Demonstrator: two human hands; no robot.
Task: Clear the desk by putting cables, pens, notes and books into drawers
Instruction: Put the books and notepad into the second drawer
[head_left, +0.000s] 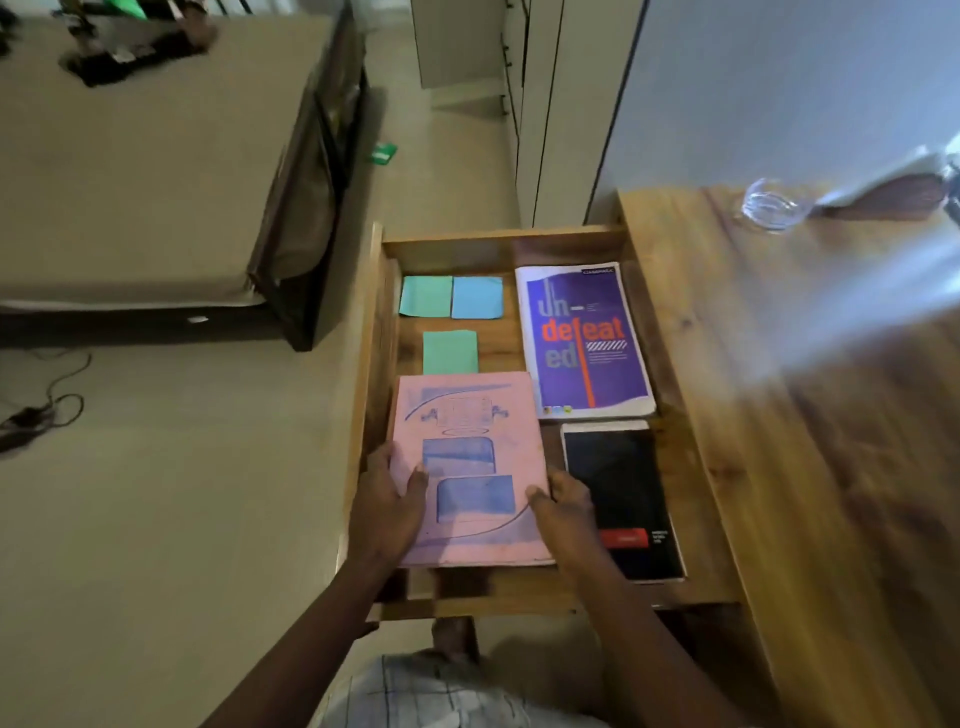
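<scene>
An open wooden drawer holds a pink book at its near left. My left hand grips the book's left edge, thumb on the cover. My right hand grips its right edge, thumb on the cover too. A purple book lies at the far right of the drawer, and a black notebook lies nearer, beside my right hand. Two green sticky notes and a blue one lie at the far left.
The wooden desk top runs along the right, with a clear glass at its far end. A bed stands to the left. Cables and a green scrap lie on the floor.
</scene>
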